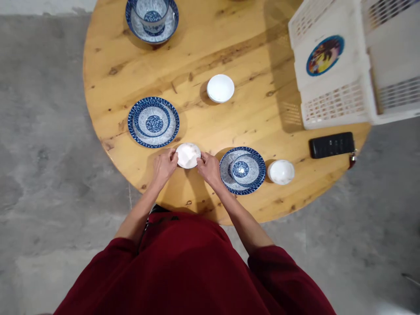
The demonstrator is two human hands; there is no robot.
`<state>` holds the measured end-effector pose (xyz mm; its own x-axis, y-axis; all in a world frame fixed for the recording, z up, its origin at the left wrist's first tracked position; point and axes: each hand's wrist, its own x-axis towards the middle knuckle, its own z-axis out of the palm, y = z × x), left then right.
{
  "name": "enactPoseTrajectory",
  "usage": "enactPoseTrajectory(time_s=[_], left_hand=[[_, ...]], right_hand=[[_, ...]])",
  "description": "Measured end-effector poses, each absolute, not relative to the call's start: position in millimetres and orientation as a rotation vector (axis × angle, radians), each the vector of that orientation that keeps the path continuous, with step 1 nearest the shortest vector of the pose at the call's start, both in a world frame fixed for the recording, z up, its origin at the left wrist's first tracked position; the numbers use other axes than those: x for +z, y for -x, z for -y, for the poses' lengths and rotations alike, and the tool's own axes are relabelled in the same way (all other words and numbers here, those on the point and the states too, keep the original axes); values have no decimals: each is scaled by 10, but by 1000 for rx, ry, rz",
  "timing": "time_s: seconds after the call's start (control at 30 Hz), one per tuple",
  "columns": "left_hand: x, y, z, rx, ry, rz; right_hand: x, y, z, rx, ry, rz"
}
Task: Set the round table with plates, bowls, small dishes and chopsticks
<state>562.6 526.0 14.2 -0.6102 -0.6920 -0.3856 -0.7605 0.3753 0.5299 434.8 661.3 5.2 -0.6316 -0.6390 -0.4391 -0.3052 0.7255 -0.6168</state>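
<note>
A small white bowl [188,155] is between my two hands at the near side of the round wooden table. My left hand [166,166] pinches its left rim, and my right hand [209,167] grips the right rim. Left of and beyond it, a blue-patterned bowl [154,124] sits on a matching plate [174,117]. Close by my right hand stands another blue-patterned bowl [246,169] on its plate [226,177]. To the right of that plate is a white bowl [281,172].
A white bowl [220,88] stands near the middle of the wooden table [243,57]. Farther back, a blue-patterned bowl [152,17] rests in a larger dish [173,26]. At the right are a white plastic basket [334,83] and a black phone-like device [331,145] with a hanging charm.
</note>
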Motion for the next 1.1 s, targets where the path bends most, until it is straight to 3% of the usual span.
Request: enactPoseTrajectory(time_s=[0.7,1.1], left_hand=[[145,-5687,-5056,1068,1246,-2505],[94,-5889,-4986,1199,1194,-2546]], right_hand=[[3,-4489,-6544,-764,641,-2282],[-21,-4648,-6750,-1117,350,-2233]])
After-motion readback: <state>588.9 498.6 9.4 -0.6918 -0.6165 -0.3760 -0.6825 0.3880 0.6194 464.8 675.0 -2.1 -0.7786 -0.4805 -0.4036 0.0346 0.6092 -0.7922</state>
